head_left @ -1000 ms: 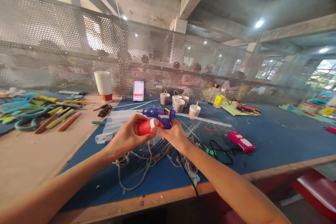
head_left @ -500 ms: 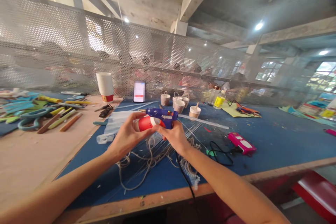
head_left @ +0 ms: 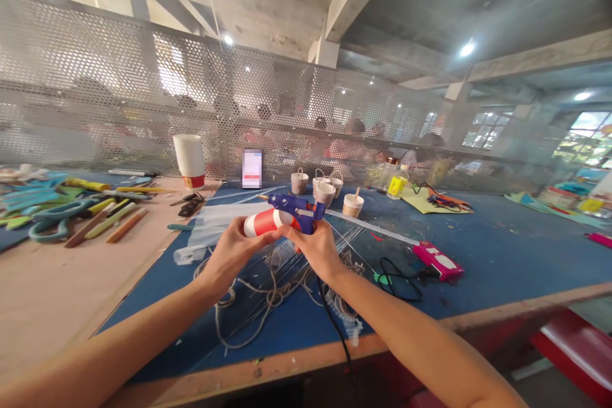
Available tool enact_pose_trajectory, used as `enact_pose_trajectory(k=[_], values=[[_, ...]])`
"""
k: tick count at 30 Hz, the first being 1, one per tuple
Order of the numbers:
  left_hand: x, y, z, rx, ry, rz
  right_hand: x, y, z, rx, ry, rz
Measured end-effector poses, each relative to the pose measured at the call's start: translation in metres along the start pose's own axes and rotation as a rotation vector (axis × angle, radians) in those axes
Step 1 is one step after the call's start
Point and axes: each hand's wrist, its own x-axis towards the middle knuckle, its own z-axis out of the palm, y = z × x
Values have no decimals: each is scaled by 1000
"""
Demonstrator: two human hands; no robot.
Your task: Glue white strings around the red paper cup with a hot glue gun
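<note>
Sideways in my left hand (head_left: 234,248) lies a paper cup (head_left: 266,223), white with a red-orange band, the fingers closed around its underside and end. My right hand (head_left: 315,245) is wrapped round the handle of a blue glue gun (head_left: 294,206), its thumb reaching to the cup. The gun sits just above and beside the cup, nozzle pointing left. A long translucent glue stick (head_left: 373,227) sticks out of its back. Below both hands, grey cord (head_left: 268,303) lies in loose loops on the blue table mat (head_left: 497,236).
Stacked paper cups (head_left: 189,159), a phone (head_left: 252,169) and several small cord-wrapped buckets (head_left: 324,192) stand toward the back. Scissors (head_left: 52,220) lie at left, a pink box with a black cable (head_left: 437,261) at right. A perforated metal screen (head_left: 215,95) rises behind the table.
My left fingers have come down off the glue gun's front, so more of the cup shows. The right hand keeps its grip on the gun.
</note>
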Motion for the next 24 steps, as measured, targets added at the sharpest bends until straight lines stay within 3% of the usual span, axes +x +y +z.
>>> enact_pose_trajectory(k=[9,17,24], values=[[3,-1,-4,-45,40,-37,0,-2,1,10,-12,24],[2,4,-4,-326,-89,-126,1,3,2,-6,-27,39],[13,1,-19,-331,-63,-132,7,0,-13,-8,37,-30]])
